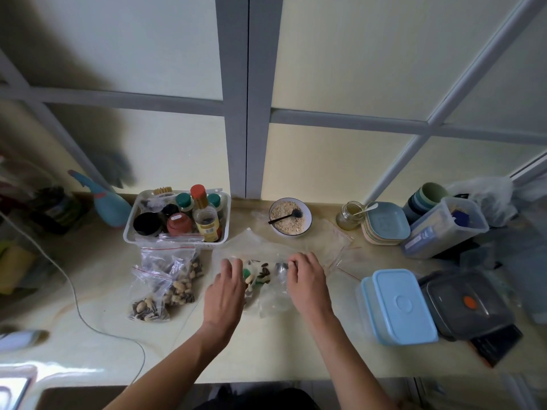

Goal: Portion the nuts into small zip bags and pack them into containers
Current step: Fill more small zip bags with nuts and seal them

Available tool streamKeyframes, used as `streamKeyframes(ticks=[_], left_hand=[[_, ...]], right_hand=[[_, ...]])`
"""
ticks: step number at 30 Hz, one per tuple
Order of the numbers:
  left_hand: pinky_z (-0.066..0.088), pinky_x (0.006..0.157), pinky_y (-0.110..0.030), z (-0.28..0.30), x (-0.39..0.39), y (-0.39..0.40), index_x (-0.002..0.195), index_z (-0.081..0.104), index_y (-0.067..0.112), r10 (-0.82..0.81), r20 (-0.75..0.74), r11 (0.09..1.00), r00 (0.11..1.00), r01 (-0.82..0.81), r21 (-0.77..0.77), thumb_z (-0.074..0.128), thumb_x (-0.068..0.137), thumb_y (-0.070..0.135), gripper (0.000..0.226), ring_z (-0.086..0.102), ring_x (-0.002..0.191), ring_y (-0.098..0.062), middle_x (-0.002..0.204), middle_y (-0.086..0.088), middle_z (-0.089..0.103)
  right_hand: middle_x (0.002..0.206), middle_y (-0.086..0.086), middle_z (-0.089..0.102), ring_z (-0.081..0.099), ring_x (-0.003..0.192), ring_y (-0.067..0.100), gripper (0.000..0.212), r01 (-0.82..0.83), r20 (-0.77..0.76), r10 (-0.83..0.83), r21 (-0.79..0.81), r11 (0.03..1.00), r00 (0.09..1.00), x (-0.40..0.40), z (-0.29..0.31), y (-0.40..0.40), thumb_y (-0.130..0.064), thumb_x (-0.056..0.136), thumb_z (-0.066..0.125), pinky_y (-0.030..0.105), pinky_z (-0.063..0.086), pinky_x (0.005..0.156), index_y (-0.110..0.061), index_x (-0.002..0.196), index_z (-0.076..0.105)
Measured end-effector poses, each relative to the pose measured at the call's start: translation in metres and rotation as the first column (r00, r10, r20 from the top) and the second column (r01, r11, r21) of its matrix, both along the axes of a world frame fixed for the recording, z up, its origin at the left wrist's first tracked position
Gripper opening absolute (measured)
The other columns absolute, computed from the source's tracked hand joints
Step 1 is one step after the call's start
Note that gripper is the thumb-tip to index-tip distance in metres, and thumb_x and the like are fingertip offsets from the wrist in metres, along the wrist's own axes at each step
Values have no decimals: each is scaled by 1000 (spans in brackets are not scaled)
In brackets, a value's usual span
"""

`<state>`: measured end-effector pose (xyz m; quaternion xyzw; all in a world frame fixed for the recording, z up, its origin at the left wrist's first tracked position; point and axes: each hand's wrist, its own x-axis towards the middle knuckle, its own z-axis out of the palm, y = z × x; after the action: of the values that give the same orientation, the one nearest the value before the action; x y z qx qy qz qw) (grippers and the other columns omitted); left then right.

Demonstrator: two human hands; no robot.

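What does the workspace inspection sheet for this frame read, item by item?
Surface: pale marbled counter, crowded along the back and right.
Job's things: filled zip bags of nuts lie left of the hands; loose nuts on clear plastic between the hands; blue-lidded container and grey-lidded container at right, both closed.
Clutter: white basket of bottles and jars, bowl of oats with a dark spoon, glass jar, stacked plates, clear tub.
Hands: left hand and right hand rest fingertips on the plastic; grip unclear.
Cables: white cable crosses the counter at left.
Surroundings: frosted panelled window behind.
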<state>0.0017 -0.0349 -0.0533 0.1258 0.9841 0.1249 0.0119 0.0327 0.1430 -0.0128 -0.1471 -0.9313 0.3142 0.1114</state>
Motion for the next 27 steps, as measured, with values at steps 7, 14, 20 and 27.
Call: streamKeyframes(ticks=[7, 14, 20, 27], left_hand=[[42, 98, -57, -12, -12, -11, 136, 34, 6, 236, 1, 957, 972, -233, 173, 80, 67, 17, 84, 37, 129, -47, 145, -29, 34], [53, 67, -40, 4, -42, -8, 117, 46, 14, 253, 307, 878, 917, -352, 326, 63, 78, 7, 42, 62, 77, -31, 93, -12, 68], [45, 65, -31, 14, -54, 4, 108, 59, 8, 239, 351, 876, 905, -357, 324, 63, 79, 11, 30, 58, 74, -28, 93, -13, 69], [52, 65, -33, 31, -52, 26, 97, 62, 7, 231, 359, 856, 904, -364, 366, 64, 76, 8, 21, 63, 76, -33, 86, -13, 69]], right_hand=[[92, 9, 62, 58, 80, 30, 14, -10, 59, 7, 57, 998, 998, -8, 1, 4, -15, 102, 51, 40, 46, 71, -7, 94, 60], [89, 13, 67, 61, 84, 33, 18, -44, 131, 35, 65, 997, 991, -13, 3, 8, -16, 105, 44, 36, 36, 68, -7, 97, 57], [79, 16, 68, 65, 74, 36, 17, 5, 71, -5, 8, 1000, 997, -10, -2, 9, -13, 103, 49, 39, 44, 62, -5, 92, 59], [70, 11, 64, 68, 63, 31, 27, -16, 50, 21, -103, 995, 999, -6, -18, 10, -29, 100, 39, 48, 52, 55, -10, 87, 52]])
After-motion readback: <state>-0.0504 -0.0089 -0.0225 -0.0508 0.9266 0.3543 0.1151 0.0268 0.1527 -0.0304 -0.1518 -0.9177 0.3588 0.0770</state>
